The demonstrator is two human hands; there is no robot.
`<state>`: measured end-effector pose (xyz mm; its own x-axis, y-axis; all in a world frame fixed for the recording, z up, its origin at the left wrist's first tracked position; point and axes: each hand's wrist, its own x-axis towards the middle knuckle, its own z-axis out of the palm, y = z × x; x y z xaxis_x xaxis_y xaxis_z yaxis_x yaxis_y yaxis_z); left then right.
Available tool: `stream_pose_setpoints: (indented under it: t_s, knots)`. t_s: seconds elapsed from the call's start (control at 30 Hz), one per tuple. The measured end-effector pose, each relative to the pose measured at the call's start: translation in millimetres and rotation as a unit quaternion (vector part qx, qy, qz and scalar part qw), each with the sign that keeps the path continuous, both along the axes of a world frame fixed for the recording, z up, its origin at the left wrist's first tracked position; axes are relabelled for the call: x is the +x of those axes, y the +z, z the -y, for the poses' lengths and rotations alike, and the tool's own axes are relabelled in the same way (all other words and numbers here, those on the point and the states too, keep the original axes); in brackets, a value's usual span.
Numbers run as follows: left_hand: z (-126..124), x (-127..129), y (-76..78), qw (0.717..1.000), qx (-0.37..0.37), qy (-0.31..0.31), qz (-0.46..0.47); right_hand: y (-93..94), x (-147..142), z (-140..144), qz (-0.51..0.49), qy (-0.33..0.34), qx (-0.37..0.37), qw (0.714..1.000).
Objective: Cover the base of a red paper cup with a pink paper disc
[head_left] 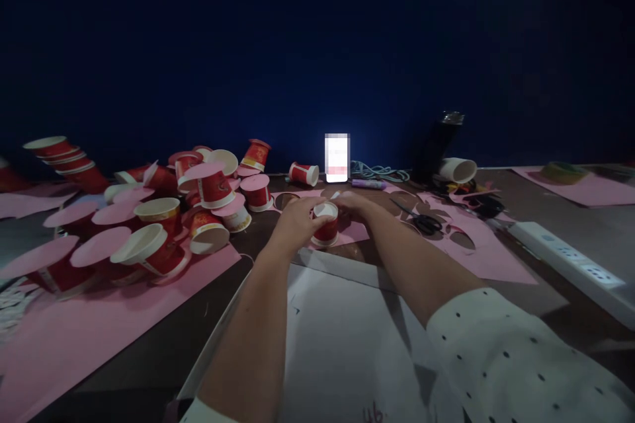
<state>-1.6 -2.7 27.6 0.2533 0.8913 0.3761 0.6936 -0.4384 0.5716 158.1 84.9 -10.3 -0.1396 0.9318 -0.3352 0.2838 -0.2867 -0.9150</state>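
**Both hands close around one red paper cup**

A small red paper cup (326, 223) stands upright on the desk (516, 198), on pink paper, straight ahead of the person. The left hand (296, 221) curls its fingers around the cup's left wall; the right hand (353, 203) rests at the rim on the far right side, though I cannot tell whether its fingers pinch. The cup looks light and thin-walled, so it likely crushes under a hard squeeze; a hold near the stiff rolled rim seems safest. A heap of similar cups (163, 211), some capped with pink discs, lies to the left, scissors (425, 221) to the right.
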Motion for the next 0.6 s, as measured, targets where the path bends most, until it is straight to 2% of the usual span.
stream_pose_setpoints:
  t_s: [0.4, 0.6]
  knots:
    - [-2, -1, -4.4, 1.0, 0.01, -0.014, 0.01, 9.1, -24, -30, -0.002, 0.159, -0.049, 0.986]
    - [-1, 0, -1.9, 1.0, 0.006, -0.009, 0.012, 18.2, -33, -35, 0.013, 0.206, -0.049, 0.977]
